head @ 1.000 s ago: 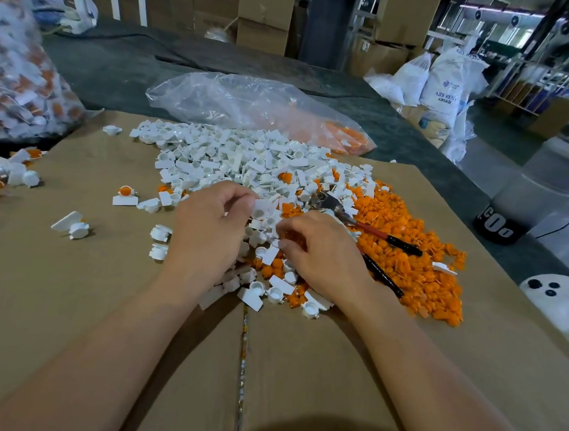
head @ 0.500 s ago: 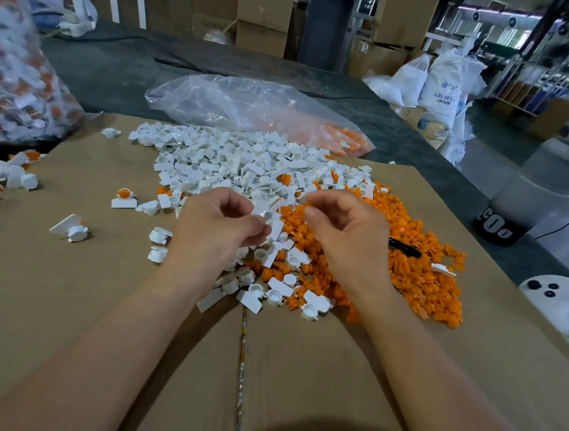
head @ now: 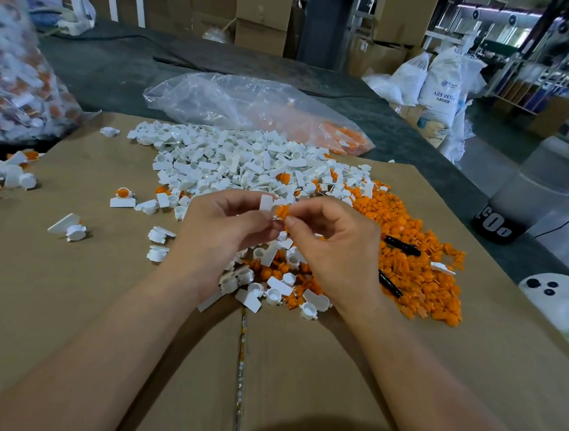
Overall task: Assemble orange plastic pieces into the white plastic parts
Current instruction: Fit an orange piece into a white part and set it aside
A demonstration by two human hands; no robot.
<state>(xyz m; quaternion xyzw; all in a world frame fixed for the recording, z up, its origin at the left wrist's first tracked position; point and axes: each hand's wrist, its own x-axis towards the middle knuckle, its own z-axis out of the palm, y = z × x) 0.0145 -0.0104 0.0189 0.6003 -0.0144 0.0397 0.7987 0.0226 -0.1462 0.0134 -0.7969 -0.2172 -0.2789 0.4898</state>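
Observation:
My left hand [head: 220,231] pinches a small white plastic part [head: 266,203] raised above the piles. My right hand [head: 336,245] pinches an orange plastic piece [head: 281,212] and holds it against that white part. Behind and below the hands lies a heap of white parts [head: 233,162]. To the right spreads a heap of orange pieces [head: 417,256]. Both heaps rest on brown cardboard [head: 71,302].
Pliers with black handles [head: 403,246] lie half buried in the orange heap. A clear plastic bag [head: 236,102] lies behind the piles. Finished pieces [head: 124,198] sit scattered at left. A bag of finished parts [head: 15,75] stands at far left. The table edge runs along the right.
Both hands lifted off the pile and came together. The right hand brought an orange piece up to the white part held by the left hand.

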